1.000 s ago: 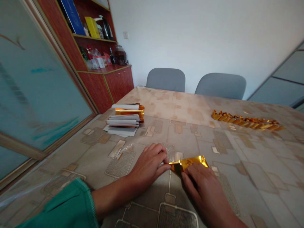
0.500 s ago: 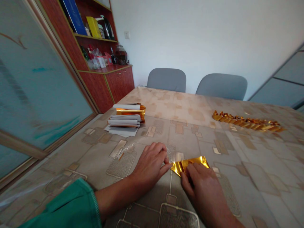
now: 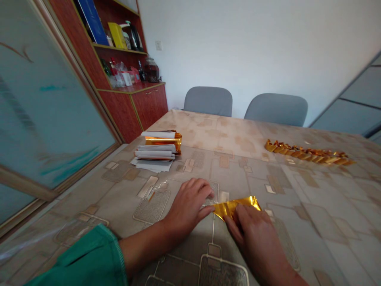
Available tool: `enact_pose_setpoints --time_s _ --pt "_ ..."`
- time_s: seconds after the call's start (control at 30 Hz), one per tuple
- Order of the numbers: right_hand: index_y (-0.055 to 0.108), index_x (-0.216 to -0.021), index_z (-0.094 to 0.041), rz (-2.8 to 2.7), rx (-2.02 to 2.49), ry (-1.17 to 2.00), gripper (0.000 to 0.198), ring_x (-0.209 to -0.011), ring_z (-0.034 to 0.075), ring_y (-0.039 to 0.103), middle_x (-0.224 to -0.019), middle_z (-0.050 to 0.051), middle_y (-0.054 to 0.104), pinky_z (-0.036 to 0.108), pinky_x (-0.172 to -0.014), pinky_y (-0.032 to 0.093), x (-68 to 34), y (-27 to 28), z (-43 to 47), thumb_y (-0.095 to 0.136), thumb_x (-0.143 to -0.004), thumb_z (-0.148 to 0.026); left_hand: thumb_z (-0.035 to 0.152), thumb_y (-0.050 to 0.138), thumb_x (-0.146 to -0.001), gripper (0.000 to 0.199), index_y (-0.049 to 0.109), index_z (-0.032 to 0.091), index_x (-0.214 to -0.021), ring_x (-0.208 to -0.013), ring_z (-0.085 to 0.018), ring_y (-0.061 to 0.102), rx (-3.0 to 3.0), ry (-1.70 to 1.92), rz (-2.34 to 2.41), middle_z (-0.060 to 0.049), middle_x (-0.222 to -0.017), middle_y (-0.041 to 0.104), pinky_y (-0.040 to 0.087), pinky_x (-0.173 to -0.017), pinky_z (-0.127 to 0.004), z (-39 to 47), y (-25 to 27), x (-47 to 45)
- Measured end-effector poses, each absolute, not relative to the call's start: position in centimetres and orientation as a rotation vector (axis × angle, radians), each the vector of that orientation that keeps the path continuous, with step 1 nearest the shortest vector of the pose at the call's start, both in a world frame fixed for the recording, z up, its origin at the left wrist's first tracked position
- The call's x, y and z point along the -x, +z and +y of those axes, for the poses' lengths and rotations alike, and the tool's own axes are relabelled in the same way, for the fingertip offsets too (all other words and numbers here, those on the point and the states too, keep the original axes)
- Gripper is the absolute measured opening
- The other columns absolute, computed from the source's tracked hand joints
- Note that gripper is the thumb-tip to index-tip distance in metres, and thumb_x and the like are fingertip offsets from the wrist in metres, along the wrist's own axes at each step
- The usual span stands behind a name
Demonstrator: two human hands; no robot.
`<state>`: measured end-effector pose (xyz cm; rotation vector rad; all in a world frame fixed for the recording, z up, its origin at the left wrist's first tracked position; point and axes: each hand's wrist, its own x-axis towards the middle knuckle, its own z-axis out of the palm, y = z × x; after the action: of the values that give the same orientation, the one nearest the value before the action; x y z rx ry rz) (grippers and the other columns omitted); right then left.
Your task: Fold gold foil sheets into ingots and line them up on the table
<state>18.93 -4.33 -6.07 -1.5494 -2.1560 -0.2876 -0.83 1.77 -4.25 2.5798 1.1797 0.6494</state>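
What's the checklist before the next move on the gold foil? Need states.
1. Right hand on the foil: ok, fingers over it.
2. Left hand thumb and index finger closed together: not ok, gap between them, thumb at the foil's left tip.
3. Creases under the right hand: cannot tell, hidden.
4. Paper stack apart from both hands: ok.
5. Row of folded gold pieces apart from both hands: ok.

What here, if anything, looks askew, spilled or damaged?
Nothing looks spilled or damaged. The paper stack at the left is slightly askew: its sheets fan out unevenly, unlike the tidier row of gold pieces at the right. A small orange sliver near the left hand could be a scrap or a printed mark.
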Motion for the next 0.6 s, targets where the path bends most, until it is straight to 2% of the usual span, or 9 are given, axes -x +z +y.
enact_pose_setpoints --time_s 0.1,0.23,0.3,0.43,0.5,0.6 --pt "0.045 -0.07 -0.025 -2.139 1.551 -0.309 0.044 -0.051 0.019 0.054 -0.061 0.001 0.058 0.031 -0.056 0.034 -18.9 -5.9 -4.3 0.028 -0.106 -0.044 0.026 0.053 -0.101 0.018 0.064 0.022 -0.114 -0.109 -0.023 0.059 -2.877 0.696 0.81 -0.006 -0.125 0.066 0.046 -0.095 -0.04 1.3 -4.7 0.5" --pt "0.045 -0.072 -0.025 -2.151 1.55 -0.313 0.039 -0.054 0.021 0.057 -0.063 0.002 0.06 0.031 -0.057 0.037 -18.9 -6.0 -4.2 0.03 -0.105 -0.04 0.019 0.034 -0.106 0.034 0.058 0.011 -0.128 -0.12 -0.021 0.06 -2.974 0.612 0.537 -0.012 -0.131 0.066 0.046 -0.104 -0.035 0.2 -5.3 0.4" --pt "0.046 -0.073 -0.025 -2.151 1.554 -0.312 0.037 -0.056 0.022 0.059 -0.064 0.002 0.061 0.032 -0.058 0.038 -18.9 -6.1 -4.2 0.032 -0.105 -0.037 0.022 0.04 -0.104 0.04 0.049 0.008 -0.14 -0.133 -0.024 0.053 -2.896 0.515 0.584 -0.016 -0.142 0.057 0.042 -0.111 -0.038 -0.3 -5.4 0.8" --pt "0.048 -0.075 -0.024 -2.154 1.533 -0.304 0.033 -0.061 0.022 0.061 -0.068 0.002 0.064 0.033 -0.061 0.04 -19.1 -6.3 -4.2 0.035 -0.105 -0.034 0.045 0.064 -0.091 0.081 0.027 0.013 -0.155 -0.147 -0.031 0.034 -2.71 0.256 0.613 -0.018 -0.159 0.034 0.027 -0.12 -0.05 -0.8 -4.8 1.8" --pt "0.05 -0.078 -0.024 -2.183 1.502 -0.278 0.029 -0.063 0.022 0.062 -0.07 0.002 0.064 0.033 -0.063 0.041 -19.2 -6.3 -4.3 0.04 -0.104 -0.031 0.053 0.063 -0.09 0.087 0.021 0.017 -0.158 -0.15 -0.03 0.026 -2.663 0.192 0.588 -0.016 -0.162 0.026 0.019 -0.123 -0.052 -0.8 -4.3 2.3" --pt "0.055 -0.083 -0.023 -2.244 1.442 -0.239 0.022 -0.068 0.023 0.063 -0.074 0.003 0.065 0.033 -0.065 0.044 -19.7 -6.3 -4.7 0.043 -0.101 -0.022 0.059 0.054 -0.094 0.086 0.016 0.019 -0.159 -0.152 -0.029 0.018 -2.627 0.163 0.544 -0.015 -0.164 0.019 0.011 -0.125 -0.051 -0.7 -3.7 2.8"
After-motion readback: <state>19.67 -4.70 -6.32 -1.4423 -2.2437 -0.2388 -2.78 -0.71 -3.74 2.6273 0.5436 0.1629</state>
